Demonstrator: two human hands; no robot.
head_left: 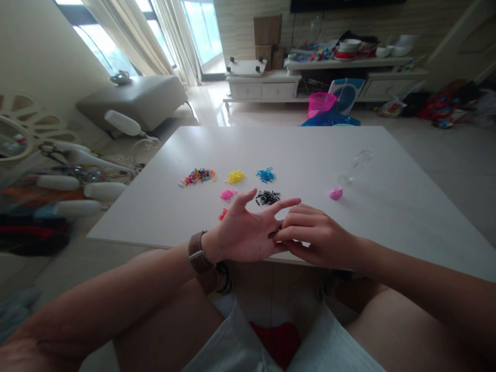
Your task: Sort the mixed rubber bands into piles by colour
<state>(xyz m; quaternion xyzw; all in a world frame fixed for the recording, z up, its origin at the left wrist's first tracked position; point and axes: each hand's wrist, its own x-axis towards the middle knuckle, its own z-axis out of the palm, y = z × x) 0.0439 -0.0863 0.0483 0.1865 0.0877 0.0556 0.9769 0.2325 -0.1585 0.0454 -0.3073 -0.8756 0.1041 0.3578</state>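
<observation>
My left hand (248,232) is palm up over the table's near edge, thumb and index finger stretched apart. A small black rubber band (274,233) shows at its middle fingers; whether it loops round them I cannot tell. The fingertips of my right hand (313,230) are pinched together on that band, against the left fingers, whose ends they partly hide. Just beyond the hands lies a pile of black rubber bands (268,197). Pink bands (228,194) and a few red bands (222,214) lie beside the left thumb.
Farther back on the white table (310,150) are yellow bands (235,176), blue bands (265,174) and a mixed-colour pile (198,176). At right are a small pink object (336,193) and a clear plastic item (358,160). White rounded objects (96,191) stand off the table's left side.
</observation>
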